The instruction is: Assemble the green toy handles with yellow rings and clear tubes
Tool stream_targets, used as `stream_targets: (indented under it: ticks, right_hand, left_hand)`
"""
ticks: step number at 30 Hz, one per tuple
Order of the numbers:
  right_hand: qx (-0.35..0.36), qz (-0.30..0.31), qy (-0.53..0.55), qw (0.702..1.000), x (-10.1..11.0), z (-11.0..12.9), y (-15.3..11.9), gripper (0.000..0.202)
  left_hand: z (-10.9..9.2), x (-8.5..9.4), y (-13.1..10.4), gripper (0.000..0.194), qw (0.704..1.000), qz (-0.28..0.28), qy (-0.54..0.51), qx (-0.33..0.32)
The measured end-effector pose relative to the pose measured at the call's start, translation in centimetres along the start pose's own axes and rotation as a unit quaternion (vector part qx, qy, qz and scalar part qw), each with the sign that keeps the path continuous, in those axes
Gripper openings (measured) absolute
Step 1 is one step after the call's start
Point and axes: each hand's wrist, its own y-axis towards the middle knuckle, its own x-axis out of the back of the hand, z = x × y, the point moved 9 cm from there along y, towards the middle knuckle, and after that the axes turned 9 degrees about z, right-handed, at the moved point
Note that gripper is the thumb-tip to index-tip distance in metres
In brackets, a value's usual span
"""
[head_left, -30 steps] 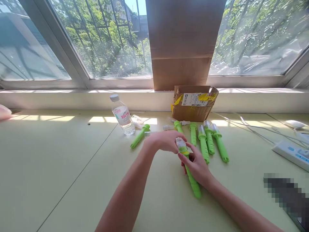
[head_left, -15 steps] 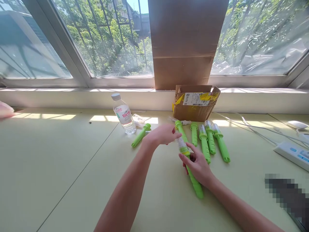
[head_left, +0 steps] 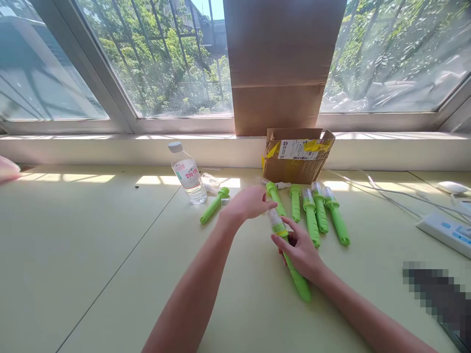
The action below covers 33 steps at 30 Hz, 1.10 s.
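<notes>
My right hand (head_left: 301,252) is closed around a long green tool with a grooved handle (head_left: 297,279); its far end wears a clear ribbed cap (head_left: 274,219) above a yellow ring. At the tip of that cap, my left hand (head_left: 248,202) is closed with its thumb against the plastic; its other fingertips are mostly hidden. Beyond my hands lie several similar green tools (head_left: 312,223), some with clear caps. One green tool (head_left: 213,206) lies apart on the left, beside a clear cap (head_left: 225,201) partly hidden by my left hand.
A water bottle (head_left: 189,176) stands at the back left near a crumpled clear wrapper (head_left: 210,181). An open cardboard box (head_left: 294,166) sits by the window wall. On the right are cables, a white power strip (head_left: 447,233) and a pixelated dark object (head_left: 437,294). A pink shape (head_left: 7,169) shows at the left edge.
</notes>
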Motion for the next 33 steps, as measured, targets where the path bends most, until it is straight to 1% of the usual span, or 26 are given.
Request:
stream_targets:
  ticks: [5, 10, 14, 16, 18, 21, 24, 27, 30, 33]
  right_hand:
    - [0.005, 0.006, -0.003, 1.0, -0.1, 0.3, 0.0, 0.06]
    - [0.006, 0.01, 0.006, 1.0, -0.2, 0.4, -0.1, 0.062]
    - [0.0, 0.009, 0.013, 1.0, 0.0, 0.4, -0.1, 0.062]
    - [-0.005, 0.008, 0.016, 1.0, 0.1, 0.4, -0.2, 0.06]
    - [-0.007, 0.006, 0.02, 1.0, 0.2, 0.4, -0.2, 0.059]
    - [-0.007, 0.008, 0.021, 1.0, 0.1, 0.4, -0.2, 0.059]
    - [-0.001, 0.009, 0.022, 1.0, 0.0, 0.4, -0.2, 0.059]
    - [0.002, 0.0, 0.022, 1.0, 0.1, 0.4, -0.2, 0.061]
    - [0.002, -0.003, 0.02, 1.0, 0.2, 0.4, -0.2, 0.063]
    - [0.003, -0.005, 0.015, 1.0, 0.3, 0.4, -0.2, 0.061]
  left_hand:
    - [0.2, -0.3, 0.1, 0.03, 0.999, 0.027, -0.026, -0.017]
    - [-0.2, -0.5, 0.2, 0.023, 0.996, 0.046, -0.056, -0.055]
    - [-0.4, -0.4, -0.1, 0.02, 0.992, 0.06, -0.084, -0.074]
    - [-0.6, -0.4, -0.2, 0.022, 0.989, 0.07, -0.101, -0.087]
    - [-0.8, -0.4, -0.2, 0.029, 0.987, 0.073, -0.112, -0.094]
    - [-0.7, -0.4, 0.0, 0.034, 0.988, 0.057, -0.116, -0.083]
    - [-0.6, -0.5, 0.1, 0.032, 0.99, 0.041, -0.111, -0.076]
    - [-0.8, -0.8, 0.1, 0.026, 0.987, 0.06, -0.121, -0.089]
    - [-0.9, -1.0, 0.0, 0.026, 0.979, 0.085, -0.15, -0.106]
    - [-1.1, -0.8, 0.0, 0.027, 0.98, 0.077, -0.144, -0.11]
